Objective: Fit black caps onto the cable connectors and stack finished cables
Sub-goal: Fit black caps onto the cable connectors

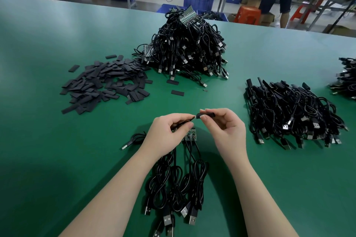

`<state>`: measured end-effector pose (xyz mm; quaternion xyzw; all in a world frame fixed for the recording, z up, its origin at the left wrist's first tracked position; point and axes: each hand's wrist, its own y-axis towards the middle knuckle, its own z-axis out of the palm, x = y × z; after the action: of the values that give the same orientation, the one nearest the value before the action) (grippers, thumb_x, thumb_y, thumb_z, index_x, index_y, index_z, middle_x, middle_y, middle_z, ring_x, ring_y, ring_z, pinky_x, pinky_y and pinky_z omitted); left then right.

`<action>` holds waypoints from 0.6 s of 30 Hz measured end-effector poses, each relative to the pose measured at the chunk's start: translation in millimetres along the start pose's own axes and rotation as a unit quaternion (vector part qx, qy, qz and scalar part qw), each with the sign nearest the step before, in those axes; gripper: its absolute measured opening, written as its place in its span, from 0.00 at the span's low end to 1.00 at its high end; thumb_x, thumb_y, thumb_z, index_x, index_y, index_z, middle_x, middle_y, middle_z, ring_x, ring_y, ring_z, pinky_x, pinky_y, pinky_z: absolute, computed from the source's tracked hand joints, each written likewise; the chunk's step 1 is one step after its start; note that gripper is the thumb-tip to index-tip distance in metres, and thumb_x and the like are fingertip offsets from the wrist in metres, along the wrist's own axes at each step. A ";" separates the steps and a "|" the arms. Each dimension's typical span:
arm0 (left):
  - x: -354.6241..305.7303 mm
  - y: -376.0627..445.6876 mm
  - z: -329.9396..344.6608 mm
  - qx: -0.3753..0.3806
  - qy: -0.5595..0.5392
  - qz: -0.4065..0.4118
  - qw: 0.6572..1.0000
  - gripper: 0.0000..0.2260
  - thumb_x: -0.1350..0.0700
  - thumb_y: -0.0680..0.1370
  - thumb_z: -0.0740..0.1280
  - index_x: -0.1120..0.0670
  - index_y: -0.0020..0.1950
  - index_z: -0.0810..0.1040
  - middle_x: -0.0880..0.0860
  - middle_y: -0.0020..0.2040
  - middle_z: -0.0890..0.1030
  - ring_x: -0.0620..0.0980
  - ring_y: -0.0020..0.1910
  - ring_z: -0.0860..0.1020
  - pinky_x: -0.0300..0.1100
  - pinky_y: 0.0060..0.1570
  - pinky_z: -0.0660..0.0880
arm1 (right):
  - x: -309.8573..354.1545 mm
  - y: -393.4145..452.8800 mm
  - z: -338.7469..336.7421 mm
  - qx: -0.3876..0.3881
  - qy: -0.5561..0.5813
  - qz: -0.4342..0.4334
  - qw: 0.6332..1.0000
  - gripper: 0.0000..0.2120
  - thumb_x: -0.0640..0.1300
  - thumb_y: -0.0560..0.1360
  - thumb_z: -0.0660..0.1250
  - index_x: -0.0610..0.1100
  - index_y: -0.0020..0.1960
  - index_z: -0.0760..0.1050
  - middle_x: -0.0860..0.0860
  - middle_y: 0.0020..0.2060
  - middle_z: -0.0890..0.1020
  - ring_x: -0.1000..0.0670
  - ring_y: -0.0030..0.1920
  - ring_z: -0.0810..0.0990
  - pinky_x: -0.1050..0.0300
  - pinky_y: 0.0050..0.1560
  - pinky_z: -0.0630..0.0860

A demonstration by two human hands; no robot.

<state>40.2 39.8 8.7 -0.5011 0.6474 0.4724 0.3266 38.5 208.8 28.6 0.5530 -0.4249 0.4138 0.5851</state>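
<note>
- The tall tangled heap of uncapped black USB cables with small circuit boards [189,52] at the far middle of the green table [48,48] looks like the most work left.
- A lower stack of capped black cables [292,113] lies to the right: a fair share done.
- The spread of flat black sleeve caps [104,82] lies far left.
- A few joined black cables [179,183] lie under the wrists.
- The left hand [169,134] pinches a connector end; the right hand [225,127] pinches one black cap [205,116] just at its tip, not yet on.

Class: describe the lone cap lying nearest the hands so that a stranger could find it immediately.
Start at the tall cable heap in the middle of the green table. Come toward the hands, past its front edge. Two black caps lie alone there; yours is the nearer cap, clear of the big cap pile on its left.
</note>
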 end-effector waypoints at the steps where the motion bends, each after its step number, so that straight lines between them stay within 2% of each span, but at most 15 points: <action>1: 0.1 0.4 0.3 0.000 0.000 -0.001 1.000 0.10 0.55 0.76 0.71 0.44 0.56 0.83 0.33 0.48 0.82 0.35 0.48 0.81 0.27 0.49 0.73 | 0.2 0.1 0.2 0.001 0.005 0.005 1.000 0.11 0.33 0.73 0.73 0.48 0.45 0.81 0.51 0.45 0.87 0.51 0.48 0.86 0.64 0.49 0.79; 4: -0.7 1.2 0.3 0.003 -0.004 -0.004 1.000 0.10 0.56 0.76 0.71 0.43 0.55 0.83 0.33 0.48 0.82 0.35 0.48 0.81 0.26 0.48 0.73 | 0.8 -0.4 2.3 0.014 0.027 0.014 0.999 0.14 0.32 0.72 0.74 0.51 0.45 0.81 0.50 0.45 0.87 0.50 0.48 0.86 0.64 0.48 0.79; 8: -5.1 -0.4 -0.6 0.009 -0.009 0.003 1.000 0.14 0.56 0.76 0.72 0.36 0.51 0.80 0.32 0.48 0.82 0.34 0.48 0.81 0.26 0.48 0.73 | 0.0 -0.6 3.0 0.012 0.024 0.016 1.000 0.13 0.32 0.72 0.74 0.50 0.45 0.80 0.49 0.44 0.87 0.50 0.47 0.86 0.63 0.48 0.79; 18: -7.9 -2.0 -0.2 0.009 -0.013 0.012 1.000 0.15 0.56 0.76 0.72 0.33 0.51 0.79 0.31 0.48 0.82 0.35 0.49 0.80 0.26 0.49 0.73 | -0.8 -0.2 1.3 -0.010 0.011 0.025 1.000 0.10 0.33 0.71 0.75 0.47 0.44 0.80 0.50 0.41 0.87 0.52 0.45 0.86 0.66 0.46 0.79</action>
<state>44.3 42.1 15.3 -0.4841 0.6532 0.4772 0.3335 38.4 207.4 27.8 0.5322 -0.4359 0.4300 0.5847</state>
